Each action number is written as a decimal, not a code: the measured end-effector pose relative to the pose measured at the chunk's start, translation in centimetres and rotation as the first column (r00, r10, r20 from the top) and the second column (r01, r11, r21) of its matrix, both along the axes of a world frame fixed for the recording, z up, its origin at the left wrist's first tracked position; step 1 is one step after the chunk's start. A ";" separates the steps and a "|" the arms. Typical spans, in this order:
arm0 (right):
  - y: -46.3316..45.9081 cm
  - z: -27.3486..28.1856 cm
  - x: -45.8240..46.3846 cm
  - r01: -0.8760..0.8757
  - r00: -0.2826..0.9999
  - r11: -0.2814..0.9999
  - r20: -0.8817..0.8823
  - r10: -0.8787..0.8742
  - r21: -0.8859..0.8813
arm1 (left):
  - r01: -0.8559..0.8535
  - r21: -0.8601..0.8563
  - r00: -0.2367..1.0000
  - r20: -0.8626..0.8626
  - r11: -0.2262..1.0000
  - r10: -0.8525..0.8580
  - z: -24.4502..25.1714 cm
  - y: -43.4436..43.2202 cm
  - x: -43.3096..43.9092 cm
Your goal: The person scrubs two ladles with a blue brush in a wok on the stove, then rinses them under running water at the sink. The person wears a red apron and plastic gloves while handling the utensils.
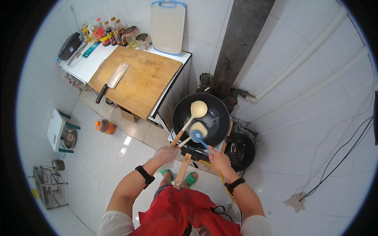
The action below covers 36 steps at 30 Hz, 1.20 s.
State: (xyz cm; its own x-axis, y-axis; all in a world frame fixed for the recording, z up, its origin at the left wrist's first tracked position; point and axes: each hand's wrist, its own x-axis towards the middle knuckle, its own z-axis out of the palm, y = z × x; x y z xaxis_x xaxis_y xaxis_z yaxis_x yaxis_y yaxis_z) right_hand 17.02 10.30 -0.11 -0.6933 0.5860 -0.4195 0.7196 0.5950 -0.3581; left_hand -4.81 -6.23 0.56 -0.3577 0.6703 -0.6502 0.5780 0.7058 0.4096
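My left hand (166, 155), in a clear plastic glove, grips the handles of two cream-coloured utensils together. One is a ladle (199, 109) with a wooden handle, its bowl over the far side of a black wok (177, 113). The other utensil's cream head (198, 127) lies lower over the wok, partly covered by a blue brush (196, 135). My right hand (219, 159) holds that brush by its handle, with the brush head against the utensil. Foamy water shows in the wok. Its wooden handle (182, 171) points towards me.
Left of the wok, a cleaver (118, 74) lies on a wooden cutting board (149, 70). Bottles (110, 32) and jars (143, 41) line the wall. A black bin (240, 150) stands right of the wok. An orange bottle (106, 126) is on the floor. A yellow hose (222, 180) runs near my right arm.
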 end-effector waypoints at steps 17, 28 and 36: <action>0.7 0.5 -1.6 -0.004 0.981 0.961 0.186 -0.049 0.277 | -0.195 0.026 0.980 -0.045 0.980 0.196 2.3 -1.5 -0.9; -2.0 1.6 1.5 0.333 0.884 0.920 -0.408 -0.229 0.207 | -0.341 0.053 0.872 0.390 0.938 0.295 -5.9 2.3 -5.8; -3.2 -0.4 1.4 0.549 0.580 0.658 -0.332 -0.744 -0.514 | -0.359 -0.072 0.721 0.612 0.930 0.326 -5.3 3.0 -8.0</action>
State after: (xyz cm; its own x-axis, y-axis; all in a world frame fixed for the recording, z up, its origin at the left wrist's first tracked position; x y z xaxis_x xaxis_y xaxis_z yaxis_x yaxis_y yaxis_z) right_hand 18.38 7.14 -0.49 -0.3325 0.8527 -0.4028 0.5291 -0.1849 -0.8282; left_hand -12.81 -3.22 -4.72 -0.1133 0.6161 -0.7795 -0.0798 0.7763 0.6252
